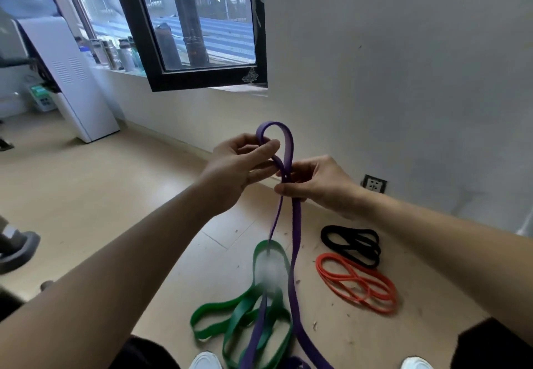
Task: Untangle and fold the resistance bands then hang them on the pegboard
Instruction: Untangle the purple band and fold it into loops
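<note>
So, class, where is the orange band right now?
Head view, lower right: the orange band lies looped on the floor, just below the black band and right of the hanging purple band.

Both hands (239, 166) (317, 184) pinch purple band (289, 149) loop; green (253, 316), orange (357, 283), black (350, 243) bands on floor (86, 195).

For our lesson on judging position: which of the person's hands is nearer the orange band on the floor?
Right. The right hand pinches the purple band up-left of the orange band; the left hand holds its loop farther left.
</note>
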Action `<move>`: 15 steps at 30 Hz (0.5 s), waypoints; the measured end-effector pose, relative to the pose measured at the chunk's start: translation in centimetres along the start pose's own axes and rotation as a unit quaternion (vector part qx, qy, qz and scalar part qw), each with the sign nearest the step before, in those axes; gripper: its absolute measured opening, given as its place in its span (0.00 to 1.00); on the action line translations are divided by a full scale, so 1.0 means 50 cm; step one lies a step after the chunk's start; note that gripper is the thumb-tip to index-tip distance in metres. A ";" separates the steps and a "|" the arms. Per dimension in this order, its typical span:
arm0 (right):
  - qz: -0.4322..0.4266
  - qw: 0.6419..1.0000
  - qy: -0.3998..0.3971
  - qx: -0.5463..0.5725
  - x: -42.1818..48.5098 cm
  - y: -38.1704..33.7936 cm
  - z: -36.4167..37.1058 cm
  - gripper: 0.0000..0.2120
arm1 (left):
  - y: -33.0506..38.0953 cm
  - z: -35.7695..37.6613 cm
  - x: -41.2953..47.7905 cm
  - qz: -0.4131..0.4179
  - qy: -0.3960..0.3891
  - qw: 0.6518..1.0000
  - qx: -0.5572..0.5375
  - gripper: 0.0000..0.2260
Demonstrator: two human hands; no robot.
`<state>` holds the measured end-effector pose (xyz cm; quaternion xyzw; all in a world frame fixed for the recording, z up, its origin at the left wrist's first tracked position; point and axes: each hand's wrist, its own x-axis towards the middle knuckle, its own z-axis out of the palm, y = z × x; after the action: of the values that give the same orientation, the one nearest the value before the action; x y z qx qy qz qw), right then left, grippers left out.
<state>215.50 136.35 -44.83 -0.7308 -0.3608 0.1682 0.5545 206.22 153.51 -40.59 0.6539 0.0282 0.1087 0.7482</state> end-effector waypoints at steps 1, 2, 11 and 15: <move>-0.002 1.000 0.002 -0.026 0.000 0.002 -0.003 0.14 | 0.000 -0.002 0.002 -0.004 -0.002 1.000 0.019 0.18; -0.006 0.998 0.006 -0.062 0.001 0.006 -0.006 0.13 | 0.002 -0.004 0.004 -0.009 -0.002 0.999 0.040 0.20; -0.035 0.958 0.040 -0.280 -0.003 0.027 0.003 0.10 | -0.023 -0.009 0.012 -0.141 0.090 0.969 0.183 0.20; -0.018 0.967 0.030 -0.251 -0.002 0.031 0.000 0.13 | -0.019 -0.010 0.009 -0.102 0.098 0.979 0.150 0.13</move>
<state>215.95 136.06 -46.32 -0.8447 -0.3879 0.0405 0.3665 206.69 153.96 -41.55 0.7384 0.1837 0.0900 0.6426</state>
